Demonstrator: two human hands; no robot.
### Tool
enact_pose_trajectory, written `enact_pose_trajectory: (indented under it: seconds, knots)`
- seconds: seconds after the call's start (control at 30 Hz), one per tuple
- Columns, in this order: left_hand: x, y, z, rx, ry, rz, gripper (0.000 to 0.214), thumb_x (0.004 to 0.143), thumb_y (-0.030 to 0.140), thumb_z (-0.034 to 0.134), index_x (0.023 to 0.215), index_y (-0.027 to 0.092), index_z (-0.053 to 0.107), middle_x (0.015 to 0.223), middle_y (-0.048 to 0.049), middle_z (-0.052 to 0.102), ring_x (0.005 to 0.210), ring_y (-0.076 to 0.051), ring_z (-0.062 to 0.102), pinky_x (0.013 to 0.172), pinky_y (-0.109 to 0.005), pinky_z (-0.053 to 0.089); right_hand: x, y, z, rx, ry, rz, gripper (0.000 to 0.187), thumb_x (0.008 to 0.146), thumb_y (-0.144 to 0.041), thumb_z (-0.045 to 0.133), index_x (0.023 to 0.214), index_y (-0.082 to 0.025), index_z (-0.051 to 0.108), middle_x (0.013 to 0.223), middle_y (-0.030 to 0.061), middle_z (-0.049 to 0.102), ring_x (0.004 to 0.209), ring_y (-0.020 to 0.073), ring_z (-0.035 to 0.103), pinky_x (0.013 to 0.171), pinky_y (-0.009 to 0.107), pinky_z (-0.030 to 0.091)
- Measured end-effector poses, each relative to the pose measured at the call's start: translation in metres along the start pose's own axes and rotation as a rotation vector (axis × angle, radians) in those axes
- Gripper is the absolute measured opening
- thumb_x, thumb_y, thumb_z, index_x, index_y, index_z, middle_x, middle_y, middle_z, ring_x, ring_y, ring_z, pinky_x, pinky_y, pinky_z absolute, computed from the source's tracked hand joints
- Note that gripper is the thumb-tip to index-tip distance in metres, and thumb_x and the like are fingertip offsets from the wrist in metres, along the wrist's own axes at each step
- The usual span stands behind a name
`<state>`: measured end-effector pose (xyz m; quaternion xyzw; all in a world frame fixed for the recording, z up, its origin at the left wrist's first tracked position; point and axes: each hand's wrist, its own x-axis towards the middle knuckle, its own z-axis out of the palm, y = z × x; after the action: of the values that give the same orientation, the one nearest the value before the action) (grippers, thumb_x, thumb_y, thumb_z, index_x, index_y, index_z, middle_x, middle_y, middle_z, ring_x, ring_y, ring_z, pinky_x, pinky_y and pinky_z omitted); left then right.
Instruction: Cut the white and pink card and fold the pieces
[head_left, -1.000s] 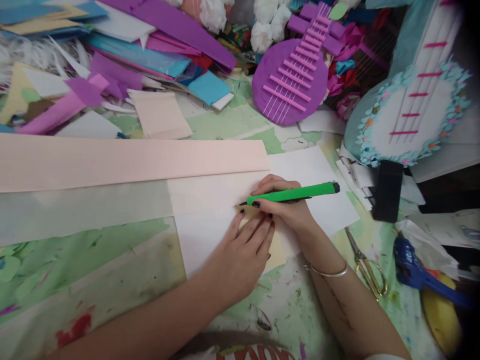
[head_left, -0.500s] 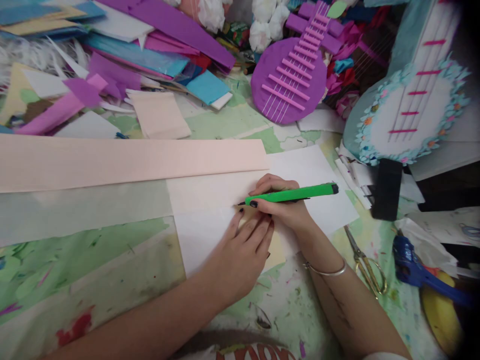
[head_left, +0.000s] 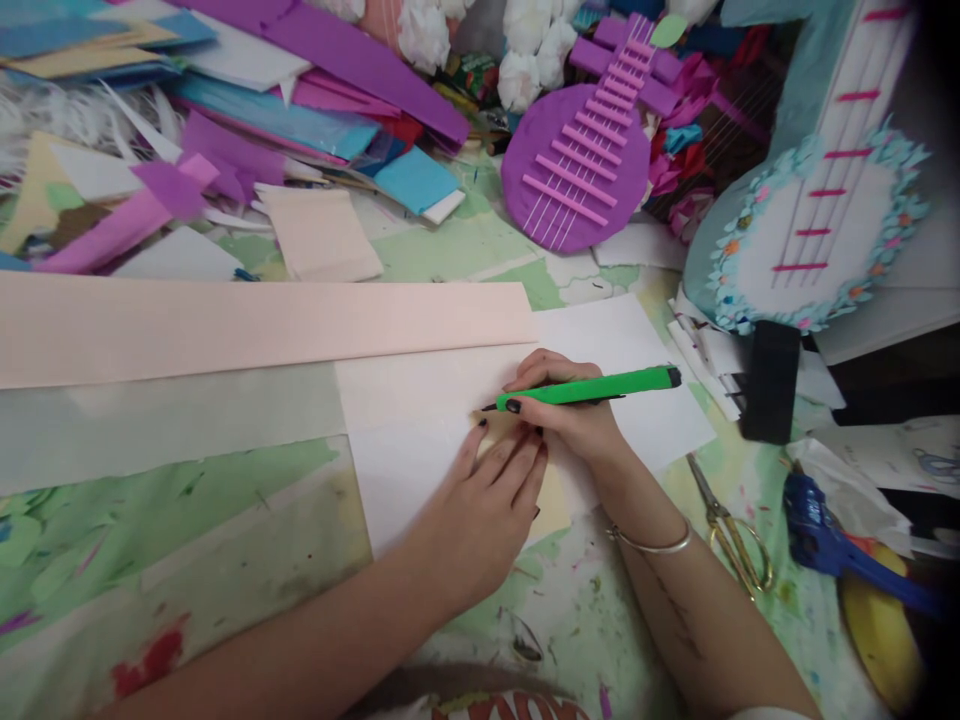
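My right hand (head_left: 566, 405) grips a green pen (head_left: 592, 388) with a black end, its dark tip low over the paper by my left fingertips. I cannot tell whether the tip touches. Flat on a cream piece of card (head_left: 553, 500) rests my left hand (head_left: 487, 500), fingers stretched out and pressing it down. Beneath them lies white paper (head_left: 390, 480). A thin, see-through strip of paper (head_left: 172, 415) overlaps that sheet from the left. Behind it runs a long folded peach strip of paper (head_left: 262, 325).
Scissors (head_left: 727, 530) and a blue glue gun (head_left: 814, 525) lie right of my forearm, below a black phone-like block (head_left: 771, 380). At the back stand a purple paper guitar (head_left: 577, 165) and a pale blue one (head_left: 817, 220). Coloured paper (head_left: 277, 120) is heaped at the back left.
The pen tip and my right hand have shifted very slightly to the right. My left hand stays in place on the card. The view has moved a little.
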<state>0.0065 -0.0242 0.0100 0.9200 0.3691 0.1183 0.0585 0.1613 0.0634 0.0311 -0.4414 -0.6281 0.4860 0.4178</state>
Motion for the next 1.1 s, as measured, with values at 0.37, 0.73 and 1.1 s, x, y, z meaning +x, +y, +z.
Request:
enact_pose_trajectory:
  seconds: [0.37,0.73,1.1]
  knots:
    - [0.0005,0.0001,-0.0002,0.001,-0.002,-0.003,0.049,0.100,0.029,0.032,0.143,0.006,0.037,0.148,-0.0139,0.040,0.138,-0.029,0.032,0.113,-0.053,0.021,0.0005,0.0021,-0.0013,-0.013,0.010,0.003,0.003,0.066,-0.021,0.073,0.069,-0.022,0.073,0.073,0.0016,0.064,0.072,0.0156,0.059,0.066,0.030,0.049]
    - [0.0007,0.0000,-0.0009,-0.003,-0.002,0.001,0.051,0.100,0.030,0.034,0.144,0.006,0.035,0.149,-0.0143,0.039,0.139,-0.030,0.030,0.113,-0.054,0.020,-0.0021,0.0003,0.0007,-0.027,0.054,-0.012,0.004,0.067,-0.019,0.074,0.066,-0.022,0.071,0.070,0.0009,0.062,0.070,0.0151,0.057,0.065,0.030,0.047]
    - [0.0009,0.0000,-0.0008,0.016,0.004,0.008,0.050,0.099,0.030,0.033,0.143,0.006,0.037,0.149,-0.0148,0.039,0.139,-0.029,0.031,0.112,-0.054,0.021,-0.0025,0.0073,-0.0020,0.007,0.097,-0.035,0.005,0.068,-0.017,0.072,0.066,-0.021,0.070,0.070,0.0003,0.062,0.070,0.0149,0.057,0.065,0.030,0.047]
